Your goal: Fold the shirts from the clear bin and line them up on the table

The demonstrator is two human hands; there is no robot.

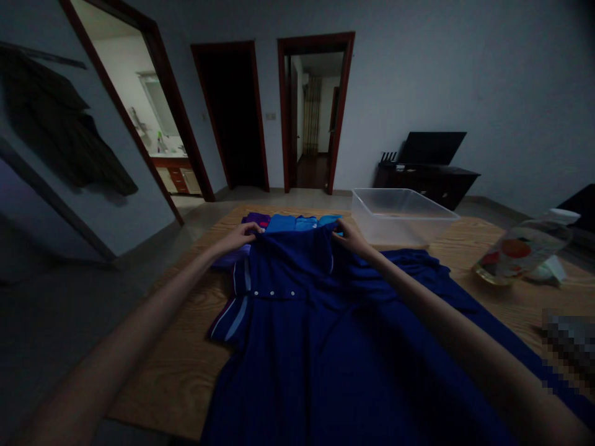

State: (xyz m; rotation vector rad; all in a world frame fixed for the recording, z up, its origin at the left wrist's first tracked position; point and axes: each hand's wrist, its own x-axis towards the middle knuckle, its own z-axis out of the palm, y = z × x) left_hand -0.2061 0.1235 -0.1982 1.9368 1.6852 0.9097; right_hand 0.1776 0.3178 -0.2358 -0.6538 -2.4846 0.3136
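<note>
A dark blue polo shirt (288, 334) lies spread over the wooden table, its striped collar and row of white buttons toward the left. My left hand (244, 234) pinches the shirt's far edge at one point. Farther right along that edge, my right hand (351, 238) grips the cloth between thumb and fingers. The edge is lifted a little between both hands. Behind it, partly hidden by the raised cloth, are folded blue clothes (282, 223) and a purple garment (255, 219).
A clear plastic bin (400, 226) stands on the far side of the wooden table (167, 353). To the right are a large oil bottle (515, 254) and a blurred, pixelated object (574, 341). A dark TV cabinet (432, 183) stands by the far wall.
</note>
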